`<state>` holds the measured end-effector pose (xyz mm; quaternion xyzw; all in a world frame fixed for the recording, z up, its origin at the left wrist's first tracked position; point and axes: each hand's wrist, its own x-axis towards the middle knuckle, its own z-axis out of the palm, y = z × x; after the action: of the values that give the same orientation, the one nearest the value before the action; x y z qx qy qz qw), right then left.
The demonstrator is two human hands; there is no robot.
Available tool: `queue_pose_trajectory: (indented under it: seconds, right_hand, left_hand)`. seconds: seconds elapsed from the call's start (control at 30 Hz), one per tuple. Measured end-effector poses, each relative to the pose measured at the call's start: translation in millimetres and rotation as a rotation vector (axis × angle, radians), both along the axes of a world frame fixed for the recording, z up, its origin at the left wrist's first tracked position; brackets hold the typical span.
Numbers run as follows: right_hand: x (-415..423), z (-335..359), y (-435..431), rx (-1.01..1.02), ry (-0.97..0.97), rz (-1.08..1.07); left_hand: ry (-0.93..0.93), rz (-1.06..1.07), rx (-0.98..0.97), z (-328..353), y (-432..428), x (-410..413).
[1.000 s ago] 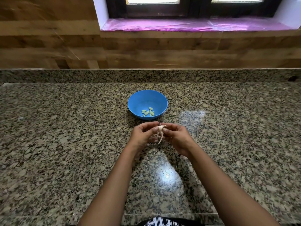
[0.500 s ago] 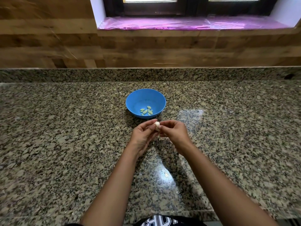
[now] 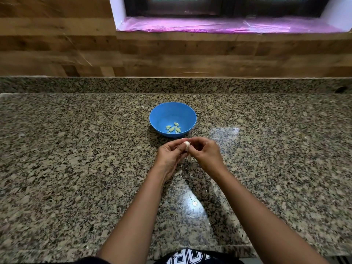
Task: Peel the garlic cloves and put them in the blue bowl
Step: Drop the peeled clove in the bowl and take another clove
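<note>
Both hands are up over the granite counter [image 3: 76, 168], meeting just on the near side of the blue bowl [image 3: 172, 111]. Between them sits 1 garlic clove [image 3: 186, 144], small, white and rounded, with a smooth pale surface showing at the top where the fingers leave it bare. The left hand [image 3: 171, 157] has its thumb and fingertips curled in and pinching the clove from its side. The right hand [image 3: 206, 153] is curled in too, fingertips closed on the same clove from the other side. So that is 2 hands on 1 clove, held above the counter and not in the bowl. Just below the grip there is a faint pale wisp, too blurred to say what it is.

Now the bowl: 1 of them, round, bright blue plastic, sitting upright on the stone. Down in its bottom lies a little cluster of peeled cloves [image 3: 173, 128], pale greenish-yellow against the blue, each a pointed oval. I count about 6, packed close together and touching, so the exact number is hard to pin down.

Behind the counter runs a wood-panelled wall [image 3: 57, 54], and above it a window ledge covered in pink plastic film [image 3: 219, 26]. A black and white shirt [image 3: 190, 257] shows at the bottom edge.
</note>
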<state>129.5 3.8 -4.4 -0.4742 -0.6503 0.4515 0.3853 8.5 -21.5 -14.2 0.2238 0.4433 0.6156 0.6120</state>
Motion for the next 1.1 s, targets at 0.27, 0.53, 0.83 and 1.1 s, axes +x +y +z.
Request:
queue_pose_trajectory:
  seconds: [0.27,0.53,0.83,1.1]
  right_hand:
    - [-2,-12,-3,0.079,-0.116,-0.033]
    - [1,-14,-2,0.052,-0.147,0.039]
    - [7,-8,2,-0.006,-0.123,0.115]
    - [0,-12,1,0.049,-0.176,0.033]
  left_hand:
    - [-0.001,-0.003,-0.038,-1,-3,2]
    - [0.007,0.006,-0.069,-7,-2,0]
    - [0.056,-0.014,-0.089,-9,-4,-3]
    - [0.062,-0.023,-0.069,-10,0,-2]
